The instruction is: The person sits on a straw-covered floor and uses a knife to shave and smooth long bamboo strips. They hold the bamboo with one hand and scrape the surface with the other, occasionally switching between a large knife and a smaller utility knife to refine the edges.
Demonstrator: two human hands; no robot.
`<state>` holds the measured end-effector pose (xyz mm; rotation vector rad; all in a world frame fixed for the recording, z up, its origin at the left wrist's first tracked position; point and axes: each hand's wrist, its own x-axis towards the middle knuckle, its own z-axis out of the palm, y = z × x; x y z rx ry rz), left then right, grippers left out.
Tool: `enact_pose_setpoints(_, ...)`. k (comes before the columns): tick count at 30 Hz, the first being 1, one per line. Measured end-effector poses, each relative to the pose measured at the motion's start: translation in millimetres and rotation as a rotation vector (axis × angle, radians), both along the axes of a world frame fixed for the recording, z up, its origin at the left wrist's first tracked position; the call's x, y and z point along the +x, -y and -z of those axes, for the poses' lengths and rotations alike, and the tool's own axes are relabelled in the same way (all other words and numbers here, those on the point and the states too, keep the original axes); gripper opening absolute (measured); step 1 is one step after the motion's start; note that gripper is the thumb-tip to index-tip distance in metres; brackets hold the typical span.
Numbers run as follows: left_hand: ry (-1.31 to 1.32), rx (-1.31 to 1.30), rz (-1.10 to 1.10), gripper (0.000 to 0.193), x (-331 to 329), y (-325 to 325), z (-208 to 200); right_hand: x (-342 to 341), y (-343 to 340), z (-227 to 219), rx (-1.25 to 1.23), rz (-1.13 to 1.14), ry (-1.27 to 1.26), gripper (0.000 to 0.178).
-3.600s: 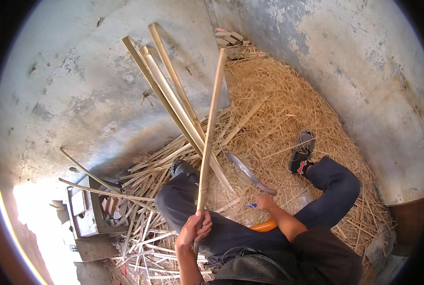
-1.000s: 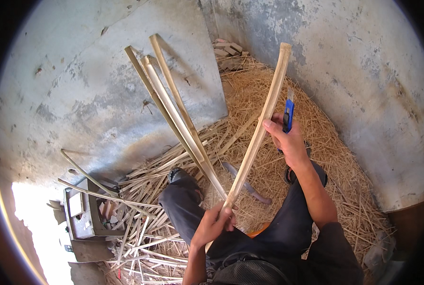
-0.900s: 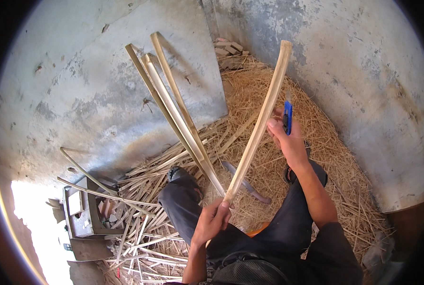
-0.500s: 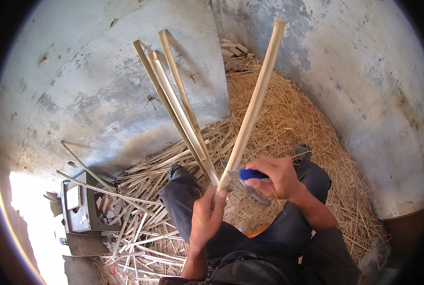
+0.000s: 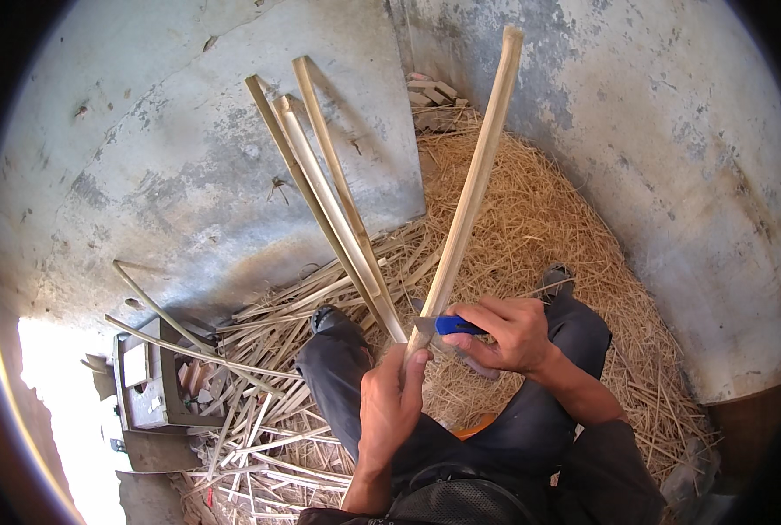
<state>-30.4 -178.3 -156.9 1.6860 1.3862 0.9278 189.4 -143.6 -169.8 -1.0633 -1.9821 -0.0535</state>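
Note:
My left hand (image 5: 392, 401) grips the near end of a long pale bamboo strip (image 5: 472, 185) that slants up and away toward the grey wall. Just to its right, my right hand (image 5: 508, 332) holds a blue-handled knife (image 5: 447, 325), whose blade rests against the strip close to my left fingers. I sit with both legs in dark trousers stretched out over straw.
Three more bamboo strips (image 5: 325, 192) lean against the concrete wall (image 5: 171, 175) ahead. Split slivers (image 5: 259, 411) litter the floor on the left beside a small metal box (image 5: 150, 385). Straw shavings (image 5: 539, 219) fill the corner. Something orange (image 5: 475, 427) shows between my legs.
My right hand came down from high on the strip to its lower end beside my left hand, bringing the blue knife against it. The strip now stands a little steeper.

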Motion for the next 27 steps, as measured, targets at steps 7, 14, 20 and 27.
enact_pose_setpoints(7,-0.007,-0.004,-0.023,0.022,1.5,1.6,-0.5,-1.8,1.4,-1.3,-0.003,-0.018,0.026,0.034)
enact_pose_setpoints(14,0.026,-0.026,-0.027,0.024,0.6,1.2,0.1,-7.1,3.8,-0.9,-0.016,-0.004,0.023,0.034)
enact_pose_setpoints(20,-0.003,-0.040,-0.037,0.025,1.4,1.7,-0.1,-7.6,3.0,0.8,0.016,0.033,0.036,0.034)
enact_pose_setpoints(27,0.018,-0.018,-0.051,0.026,1.0,4.1,4.8,-7.0,2.5,5.6,0.062,0.087,0.048,0.036)
